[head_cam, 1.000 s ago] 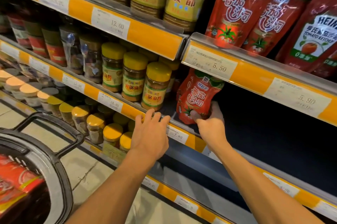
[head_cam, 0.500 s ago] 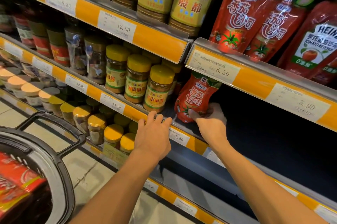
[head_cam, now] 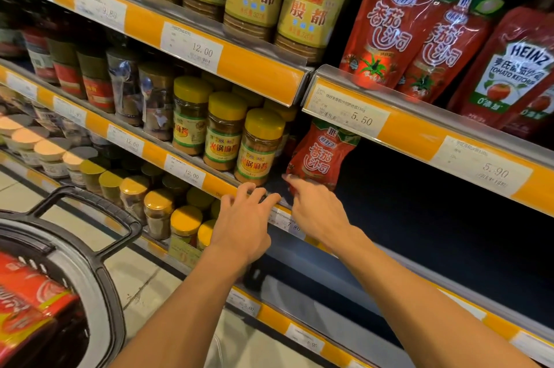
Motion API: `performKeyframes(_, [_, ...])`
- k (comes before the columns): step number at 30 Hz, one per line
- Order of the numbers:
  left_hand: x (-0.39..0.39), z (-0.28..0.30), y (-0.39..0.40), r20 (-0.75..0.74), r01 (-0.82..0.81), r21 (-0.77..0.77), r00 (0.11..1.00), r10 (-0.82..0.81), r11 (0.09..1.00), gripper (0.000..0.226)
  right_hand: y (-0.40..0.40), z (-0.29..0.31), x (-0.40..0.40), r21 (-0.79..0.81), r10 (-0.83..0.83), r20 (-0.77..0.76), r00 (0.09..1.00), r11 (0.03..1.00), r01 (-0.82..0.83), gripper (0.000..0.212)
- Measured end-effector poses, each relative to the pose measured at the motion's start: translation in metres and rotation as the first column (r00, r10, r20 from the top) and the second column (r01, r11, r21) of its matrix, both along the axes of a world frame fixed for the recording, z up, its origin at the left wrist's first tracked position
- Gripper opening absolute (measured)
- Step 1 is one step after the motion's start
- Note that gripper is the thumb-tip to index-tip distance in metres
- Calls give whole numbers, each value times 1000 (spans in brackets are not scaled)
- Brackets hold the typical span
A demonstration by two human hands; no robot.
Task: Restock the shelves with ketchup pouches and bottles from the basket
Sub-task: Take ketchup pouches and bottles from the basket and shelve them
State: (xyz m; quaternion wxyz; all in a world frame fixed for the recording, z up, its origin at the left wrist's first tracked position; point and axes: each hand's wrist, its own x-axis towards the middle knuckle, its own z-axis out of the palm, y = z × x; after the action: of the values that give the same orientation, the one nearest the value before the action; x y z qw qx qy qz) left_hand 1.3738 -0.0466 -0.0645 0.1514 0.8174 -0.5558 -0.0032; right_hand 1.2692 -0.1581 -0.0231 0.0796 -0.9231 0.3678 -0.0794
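Grocery shop aisle: tiered shelves with orange price-tag strips, rows of sauce jars, ketchup pouches, shopping basket.

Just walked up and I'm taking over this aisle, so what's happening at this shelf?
A person is restocking ketchup. One red ketchup pouch stands at the left end of an otherwise dark, mostly bare shelf, beside the yellow-lidded jars. The right hand is at the pouch's base, fingers loose, no firm grip visible. The left hand rests open on the shelf's price rail. More red packs wait in the basket at lower left.
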Motion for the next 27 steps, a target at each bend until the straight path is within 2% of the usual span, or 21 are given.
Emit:
performKeyframes(5, [2, 0, -2, -14, 0, -5, 1000, 0, 1000, 74, -14, -10, 12, -20, -108, -30, 994, 994, 107, 47])
performKeyframes(12, [3, -1, -1, -27, 7, 8, 1000, -6, 1000, 76, -21, -22, 12, -75, -143, -15, 990, 987, 142, 55])
performKeyframes(18, [2, 0, 0, -40, 15, 6, 999, -15, 1000, 77, -37, -19, 17, -18, -158, -57, 986, 987, 157, 53])
performKeyframes(27, [1, 2, -1, -47, 13, -6, 999, -13, 1000, 75, -55, -16, 28, -14, -168, -53, 984, 986, 168, 54])
